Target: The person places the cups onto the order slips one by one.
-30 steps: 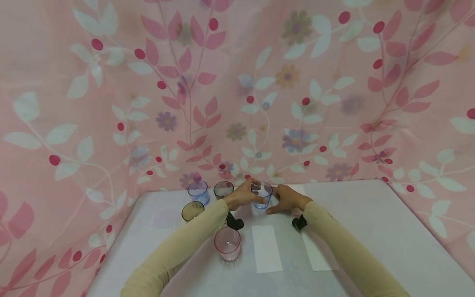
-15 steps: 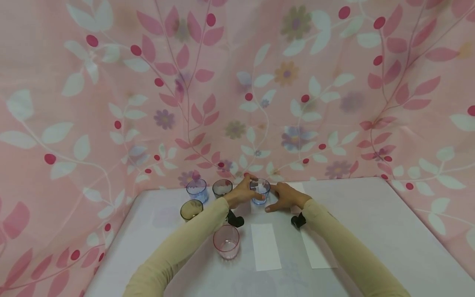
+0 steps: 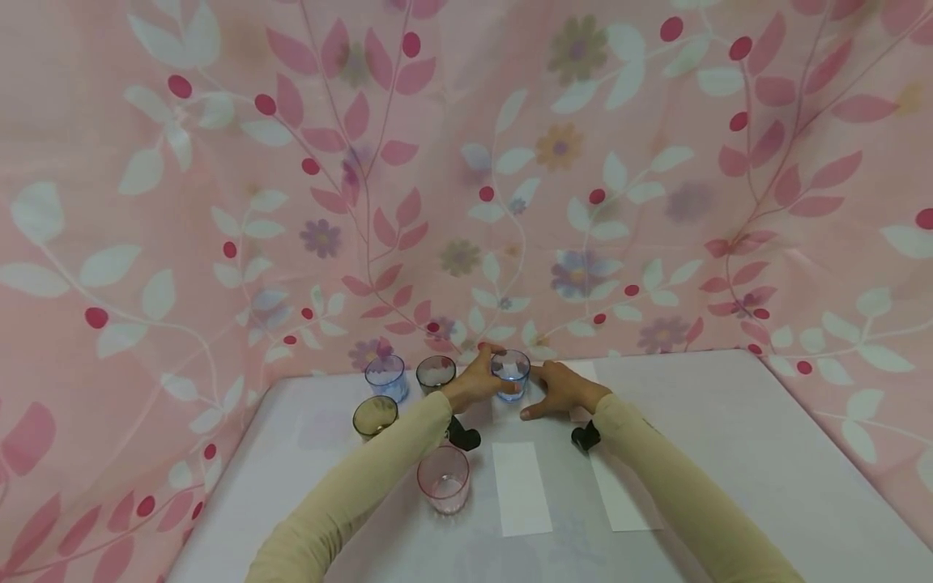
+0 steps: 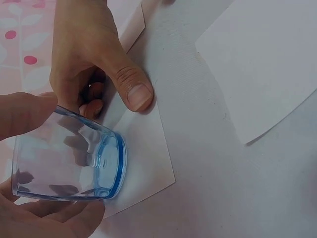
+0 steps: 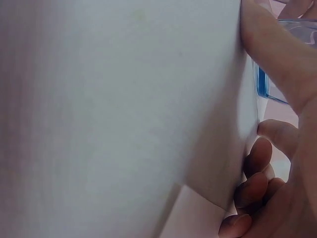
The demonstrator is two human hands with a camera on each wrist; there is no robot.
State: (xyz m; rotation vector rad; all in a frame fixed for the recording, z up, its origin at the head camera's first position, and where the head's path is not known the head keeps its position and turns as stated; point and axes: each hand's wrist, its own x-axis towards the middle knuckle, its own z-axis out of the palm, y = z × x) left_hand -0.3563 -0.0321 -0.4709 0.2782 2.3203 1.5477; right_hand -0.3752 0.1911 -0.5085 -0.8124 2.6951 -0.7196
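My left hand (image 3: 474, 385) grips a clear drinking glass with a blue base (image 3: 512, 366), thumb on the near side and fingers round the far side. In the left wrist view the glass (image 4: 89, 153) stands over a white paper sheet (image 4: 143, 163), its base close to the paper. To the right of the glass is my right hand (image 3: 561, 390), holding nothing. Its thumb (image 4: 133, 94) reaches down to the edge of that sheet, and its other fingers are loosely bent at the paper and tabletop.
Left of the hands stand a blue glass (image 3: 386, 380), a grey glass (image 3: 436, 371) and an olive glass (image 3: 375, 416). A pink glass (image 3: 445, 479) is nearer. Two white paper strips, one left (image 3: 522, 490) and one right (image 3: 623, 494), lie in front. A pink floral curtain (image 3: 466, 227) hangs behind.
The left hand has shifted the glass slightly toward the back and left, over the sheet, then stayed almost still. The right hand has hardly moved.
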